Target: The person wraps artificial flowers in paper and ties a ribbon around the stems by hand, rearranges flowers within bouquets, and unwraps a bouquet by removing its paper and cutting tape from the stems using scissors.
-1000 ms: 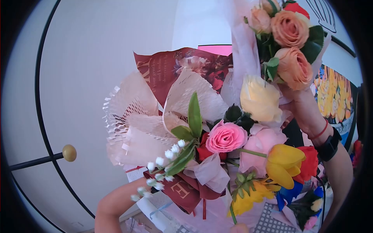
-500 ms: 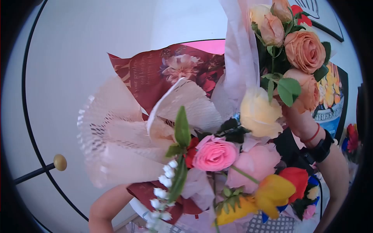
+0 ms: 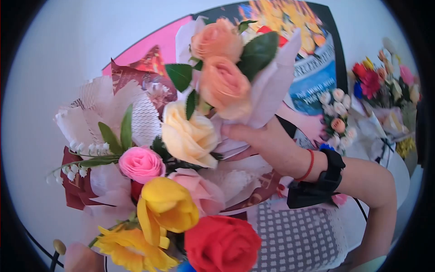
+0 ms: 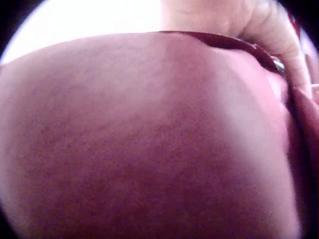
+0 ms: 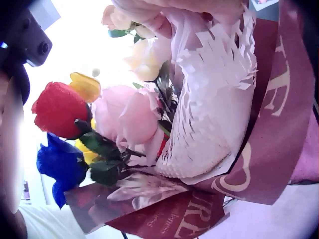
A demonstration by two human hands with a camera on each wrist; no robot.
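A big mixed bouquet in maroon printed paper (image 5: 294, 109) and white honeycomb paper (image 3: 140, 109) fills the middle of the head view. It shows a red rose (image 3: 222, 245), a yellow tulip (image 3: 167, 204), a pink ranunculus-like flower (image 3: 142, 164), a cream rose (image 3: 190, 136) and white bell-shaped sprigs (image 3: 74, 170). My right hand (image 3: 263, 145) pinches pink tissue paper (image 3: 272, 86) around the peach roses (image 3: 224, 84) at the top. Hidden behind the bouquet in the head view, my left hand (image 4: 219, 20) curls its fingers over the maroon wrapping in the left wrist view.
A table with a grey checked cloth (image 3: 299, 235) lies below. Behind stands a dark poster with a blue vase picture (image 3: 315, 86). More bouquets (image 3: 385, 86) and small pale roses (image 3: 337, 106) are at the right.
The head view has turned right, so the door has left it and more of the poster and the other bouquets show. The peach roses and right hand now appear further left in view.
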